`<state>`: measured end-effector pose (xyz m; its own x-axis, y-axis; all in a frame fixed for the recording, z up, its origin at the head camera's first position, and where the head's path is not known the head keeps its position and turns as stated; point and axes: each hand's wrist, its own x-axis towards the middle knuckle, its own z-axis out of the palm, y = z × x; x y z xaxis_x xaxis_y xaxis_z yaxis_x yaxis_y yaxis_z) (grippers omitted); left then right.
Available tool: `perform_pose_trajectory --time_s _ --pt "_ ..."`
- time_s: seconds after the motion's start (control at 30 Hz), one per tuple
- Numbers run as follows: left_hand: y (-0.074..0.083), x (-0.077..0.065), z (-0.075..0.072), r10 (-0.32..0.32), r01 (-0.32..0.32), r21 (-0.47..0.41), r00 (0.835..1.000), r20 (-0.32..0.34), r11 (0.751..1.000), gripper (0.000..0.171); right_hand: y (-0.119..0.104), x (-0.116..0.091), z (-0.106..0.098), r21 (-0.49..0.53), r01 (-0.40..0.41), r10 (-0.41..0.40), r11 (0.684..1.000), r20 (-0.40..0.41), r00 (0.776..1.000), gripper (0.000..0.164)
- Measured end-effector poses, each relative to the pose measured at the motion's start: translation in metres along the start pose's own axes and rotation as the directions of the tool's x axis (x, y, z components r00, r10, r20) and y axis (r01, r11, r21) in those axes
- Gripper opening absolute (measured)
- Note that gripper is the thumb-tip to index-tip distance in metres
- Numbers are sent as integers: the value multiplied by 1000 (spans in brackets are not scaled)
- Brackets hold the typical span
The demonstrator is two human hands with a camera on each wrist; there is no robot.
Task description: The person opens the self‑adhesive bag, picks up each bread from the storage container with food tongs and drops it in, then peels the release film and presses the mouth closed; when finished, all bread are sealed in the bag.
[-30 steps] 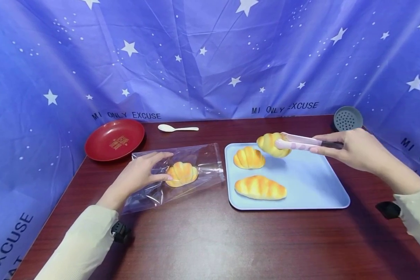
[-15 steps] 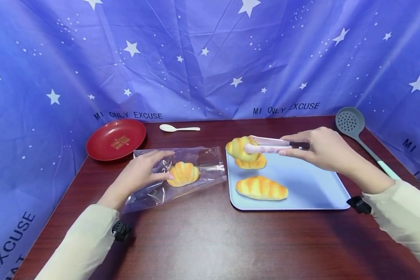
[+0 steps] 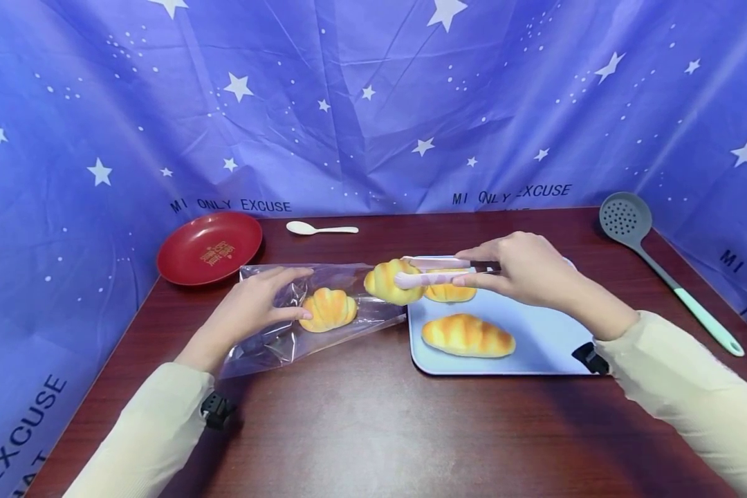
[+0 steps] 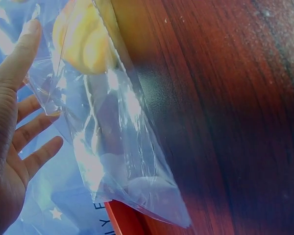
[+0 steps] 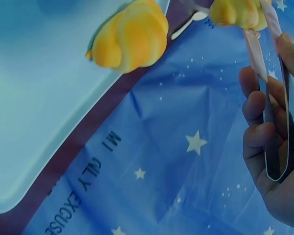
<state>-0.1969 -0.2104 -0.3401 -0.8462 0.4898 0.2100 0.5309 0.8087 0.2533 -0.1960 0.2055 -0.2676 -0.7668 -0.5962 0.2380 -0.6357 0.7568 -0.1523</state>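
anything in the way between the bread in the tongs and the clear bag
Nothing visible stands between the held bread and the bag; in the head view, it overlaps the bag's right end. A second bread lies inside, farther in, near the left hand. Whether the bag's mouth is open, I can't tell.

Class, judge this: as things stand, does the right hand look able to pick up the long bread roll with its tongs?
Probably not: the tongs in the right hand grip a shorter bread roll. Otherwise the way looks free, as nothing covers the long bread roll on the light-blue tray.
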Motion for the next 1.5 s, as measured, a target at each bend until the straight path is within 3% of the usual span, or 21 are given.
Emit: perform_pose_trajectory --time_s 0.7,1.1,1.5 --pt "4 1 -6 -24 24 17 1000 16 1000 72 -22 50 34 123 34 -42 992 55 998 39" --pt "1 1 -6 5 -5 23 1000 -17 1000 69 -36 75 48 175 29 -46 984 96 994 42" --pt "-1 1 -6 52 -50 21 994 -91 999 58 -41 84 50 80 74 -80 994 77 994 41"
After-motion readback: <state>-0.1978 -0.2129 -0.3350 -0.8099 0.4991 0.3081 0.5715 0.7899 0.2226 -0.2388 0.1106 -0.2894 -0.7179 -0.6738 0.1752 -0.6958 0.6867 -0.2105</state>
